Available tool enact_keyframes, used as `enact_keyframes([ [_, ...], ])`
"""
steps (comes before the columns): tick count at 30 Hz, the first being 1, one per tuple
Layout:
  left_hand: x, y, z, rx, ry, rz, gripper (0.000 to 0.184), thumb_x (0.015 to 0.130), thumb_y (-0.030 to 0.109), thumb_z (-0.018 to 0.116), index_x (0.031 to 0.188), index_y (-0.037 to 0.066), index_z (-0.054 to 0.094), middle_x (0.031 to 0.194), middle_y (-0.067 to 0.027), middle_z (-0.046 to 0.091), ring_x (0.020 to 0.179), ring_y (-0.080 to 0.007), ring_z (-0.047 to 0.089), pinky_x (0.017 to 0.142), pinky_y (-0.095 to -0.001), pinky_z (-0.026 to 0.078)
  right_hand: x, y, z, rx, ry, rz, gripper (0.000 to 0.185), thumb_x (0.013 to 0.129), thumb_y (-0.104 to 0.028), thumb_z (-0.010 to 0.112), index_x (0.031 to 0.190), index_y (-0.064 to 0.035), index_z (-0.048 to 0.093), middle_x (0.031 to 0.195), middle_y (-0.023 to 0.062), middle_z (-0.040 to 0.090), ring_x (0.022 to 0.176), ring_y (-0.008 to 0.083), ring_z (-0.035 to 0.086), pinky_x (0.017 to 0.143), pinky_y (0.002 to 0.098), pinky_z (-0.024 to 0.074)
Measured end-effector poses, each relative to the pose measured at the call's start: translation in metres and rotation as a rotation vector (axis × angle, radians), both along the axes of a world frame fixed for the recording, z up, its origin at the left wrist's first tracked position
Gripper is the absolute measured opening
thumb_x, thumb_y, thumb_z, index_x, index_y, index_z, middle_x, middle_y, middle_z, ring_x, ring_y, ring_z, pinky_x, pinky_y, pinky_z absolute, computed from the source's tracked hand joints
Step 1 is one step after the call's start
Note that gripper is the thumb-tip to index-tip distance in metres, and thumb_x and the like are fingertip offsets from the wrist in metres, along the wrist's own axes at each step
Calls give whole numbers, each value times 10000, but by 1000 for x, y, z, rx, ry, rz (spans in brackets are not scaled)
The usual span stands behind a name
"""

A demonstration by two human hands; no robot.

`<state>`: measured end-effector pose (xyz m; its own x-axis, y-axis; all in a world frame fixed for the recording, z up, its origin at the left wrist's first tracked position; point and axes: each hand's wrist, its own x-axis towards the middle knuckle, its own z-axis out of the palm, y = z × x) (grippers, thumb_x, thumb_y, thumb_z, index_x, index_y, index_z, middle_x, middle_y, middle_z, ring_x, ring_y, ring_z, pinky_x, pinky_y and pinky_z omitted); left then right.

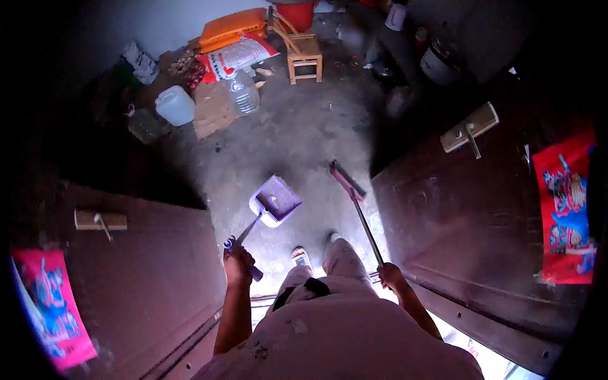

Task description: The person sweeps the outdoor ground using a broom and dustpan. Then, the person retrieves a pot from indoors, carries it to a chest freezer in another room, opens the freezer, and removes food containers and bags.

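My left hand (239,266) is closed around the handle of a pale purple dustpan (288,201). The pan is out in front of my feet, with a little debris inside that is too small to name. In my right hand (392,277) is the handle of a broom (347,182). Its pinkish head with dark bristles is at floor level, to the right of the dustpan and apart from it.
Dark door leaves with handles (101,220) (470,130) flank me. Ahead on the concrete floor (297,136) are a wooden chair (305,56), a clear plastic bottle (243,94), a white jug (175,106), cardboard (211,114) and stacked sacks (233,30). A pot (439,63) stands at right.
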<state>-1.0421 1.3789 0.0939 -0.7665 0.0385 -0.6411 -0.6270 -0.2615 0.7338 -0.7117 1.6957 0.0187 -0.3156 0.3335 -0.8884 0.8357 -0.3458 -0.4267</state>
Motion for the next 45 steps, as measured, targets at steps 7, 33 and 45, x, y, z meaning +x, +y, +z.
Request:
enact_keyframes([
  [7,-152,173,-14,120,53,-149,150,803,96,511,697,129,411,529,20,348,419,-100,352,378,-249,295,-100,150,-106,148,-65,231,296,850,-300,578,698,-54,517,578,80,525,476,261,540,447,412,439],
  [33,-509,532,-137,95,-98,-195,130,829,107,519,767,123,406,551,9,376,398,-104,359,362,-263,321,-533,513,-146,417,-249,822,446,846,-353,518,1103,10,555,1100,259,573,1019,402,544,878,462,427],
  [45,-599,665,-194,0,-206,-185,175,925,293,487,838,153,426,547,37,396,413,-88,388,379,-251,337,-723,742,-262,704,-77,565,385,847,-313,534,1092,-16,546,996,239,607,932,420,574,792,486,456],
])
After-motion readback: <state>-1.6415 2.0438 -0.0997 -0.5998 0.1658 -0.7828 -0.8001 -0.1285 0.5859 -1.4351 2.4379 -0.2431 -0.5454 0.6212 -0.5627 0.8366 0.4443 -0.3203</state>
